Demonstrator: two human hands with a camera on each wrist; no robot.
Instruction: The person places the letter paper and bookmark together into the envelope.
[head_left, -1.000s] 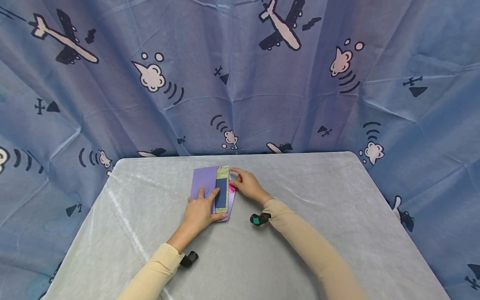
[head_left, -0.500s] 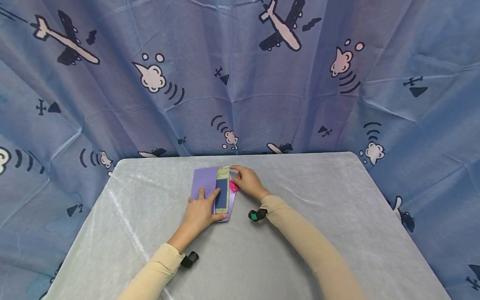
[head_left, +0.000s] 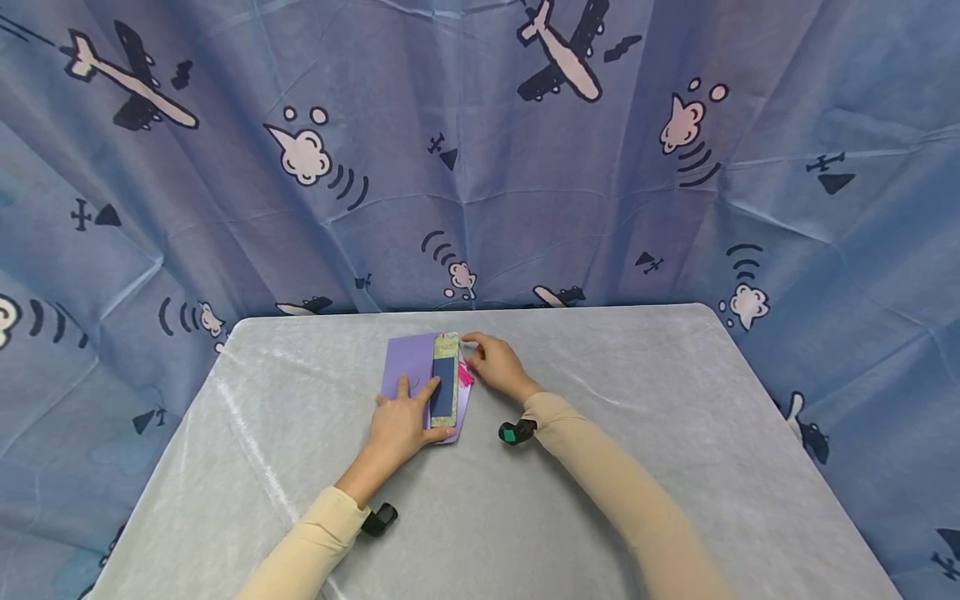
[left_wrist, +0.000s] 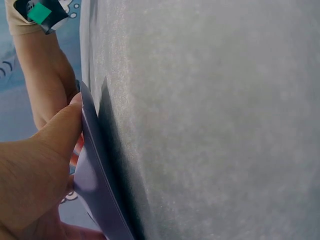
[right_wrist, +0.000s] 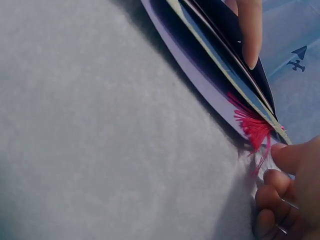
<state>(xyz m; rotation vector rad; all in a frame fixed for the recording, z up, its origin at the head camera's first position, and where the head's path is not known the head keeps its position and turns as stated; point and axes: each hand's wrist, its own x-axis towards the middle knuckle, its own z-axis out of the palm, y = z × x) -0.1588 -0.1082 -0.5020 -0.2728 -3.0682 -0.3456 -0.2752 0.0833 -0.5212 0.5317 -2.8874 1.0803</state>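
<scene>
A flat purple item [head_left: 407, 354], like a card or thin notebook, lies toward the far edge of the table. On its right part sits a bookmark-like strip [head_left: 444, 387] with a yellow-green border and dark blue middle. My left hand [head_left: 400, 423] presses on both with spread fingers, its thumb along the near end. In the left wrist view the purple sheet [left_wrist: 97, 182] stands edge-on beside my thumb. At the strip's far right corner is my right hand [head_left: 498, 365], beside a pink tassel [right_wrist: 255, 127]. Its lower fingers [right_wrist: 270, 195] curl; whether they pinch the tassel's strands is unclear.
Grey cloth covers the table [head_left: 480, 517], whose far edge meets a blue curtain [head_left: 480, 225] printed with planes. A dark wrist camera [head_left: 380, 519] sits on the left forearm and another wrist camera [head_left: 517, 431] on the right.
The tassel shifts slightly to the right and then back a little, and shows more fully beside my right hand. My left hand and the purple item stay in place.
</scene>
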